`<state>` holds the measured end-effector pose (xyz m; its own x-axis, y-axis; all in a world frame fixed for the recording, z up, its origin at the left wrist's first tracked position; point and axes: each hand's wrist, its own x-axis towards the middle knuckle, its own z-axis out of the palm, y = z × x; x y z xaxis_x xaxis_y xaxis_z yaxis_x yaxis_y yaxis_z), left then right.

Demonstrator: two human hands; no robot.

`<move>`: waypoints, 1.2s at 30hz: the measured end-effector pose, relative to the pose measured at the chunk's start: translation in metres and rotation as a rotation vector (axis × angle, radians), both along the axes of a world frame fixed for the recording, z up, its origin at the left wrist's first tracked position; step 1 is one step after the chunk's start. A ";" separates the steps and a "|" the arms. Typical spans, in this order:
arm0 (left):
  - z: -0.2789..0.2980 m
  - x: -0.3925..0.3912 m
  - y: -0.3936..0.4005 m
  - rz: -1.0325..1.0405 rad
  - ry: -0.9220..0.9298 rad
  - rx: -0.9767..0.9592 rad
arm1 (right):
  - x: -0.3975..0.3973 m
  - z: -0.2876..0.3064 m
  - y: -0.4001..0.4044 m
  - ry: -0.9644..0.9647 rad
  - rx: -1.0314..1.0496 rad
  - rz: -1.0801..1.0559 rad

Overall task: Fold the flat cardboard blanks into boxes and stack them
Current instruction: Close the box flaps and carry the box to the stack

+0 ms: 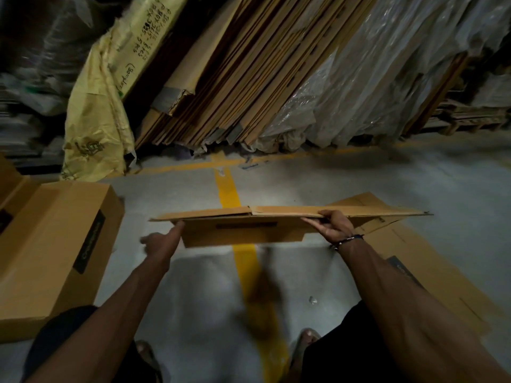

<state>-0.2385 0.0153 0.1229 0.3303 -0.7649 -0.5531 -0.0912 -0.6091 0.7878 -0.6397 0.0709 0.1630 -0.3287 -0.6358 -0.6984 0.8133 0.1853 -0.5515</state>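
Person's right hand (333, 226) pinches the flat cardboard blank (249, 228) at its top edge, held in mid-air above the yellow floor line (229, 189); left hand (163, 241) w/ fingers out, fingertip touching the blank's left corner. Step looks like opening the blank; next needs panels pulled apart. Left of the line, a folded box (55, 239); beyond it, leaning cardboard sheets (249, 73).
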 end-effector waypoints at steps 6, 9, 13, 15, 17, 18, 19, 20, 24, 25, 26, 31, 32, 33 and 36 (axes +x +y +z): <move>0.033 -0.068 -0.005 -0.138 0.911 -0.067 | 0.008 0.000 -0.006 0.062 -0.229 -0.015; 0.044 -0.101 -0.010 -0.244 1.054 -0.061 | 0.013 -0.002 -0.010 0.067 -0.315 0.024; 0.050 -0.145 -0.014 -0.218 1.147 -0.070 | 0.033 0.002 -0.015 0.086 -0.345 0.044; 0.046 -0.169 -0.019 -0.135 1.140 -0.076 | 0.041 0.000 -0.018 0.092 -0.369 0.051; 0.037 -0.187 -0.026 -0.067 1.081 -0.104 | 0.045 -0.003 -0.019 0.077 -0.407 0.031; 0.032 -0.196 -0.031 -0.042 1.049 -0.111 | 0.044 -0.004 -0.017 0.064 -0.425 0.007; 0.029 -0.205 -0.033 -0.036 1.033 -0.113 | 0.041 -0.006 -0.015 0.058 -0.443 -0.012; 0.028 -0.214 -0.033 -0.041 1.024 -0.113 | 0.036 -0.007 -0.011 0.046 -0.450 -0.028; 0.021 -0.268 -0.024 -0.129 1.000 -0.129 | -0.006 -0.018 0.012 0.026 -0.485 -0.127; 0.019 -0.279 -0.022 -0.152 0.991 -0.138 | -0.016 -0.022 0.016 0.011 -0.504 -0.139; 0.016 -0.290 -0.021 -0.179 0.980 -0.149 | -0.024 -0.024 0.021 0.013 -0.511 -0.154; -0.010 -0.384 -0.016 -0.276 0.920 -0.109 | -0.098 -0.041 0.039 0.043 -0.443 -0.280; -0.015 -0.403 -0.016 -0.288 0.904 -0.087 | -0.113 -0.043 0.044 0.044 -0.436 -0.288; -0.020 -0.424 -0.016 -0.299 0.893 -0.063 | -0.130 -0.049 0.048 0.025 -0.441 -0.317; -0.040 -0.484 -0.018 -0.302 0.865 0.014 | -0.179 -0.068 0.054 0.009 -0.437 -0.433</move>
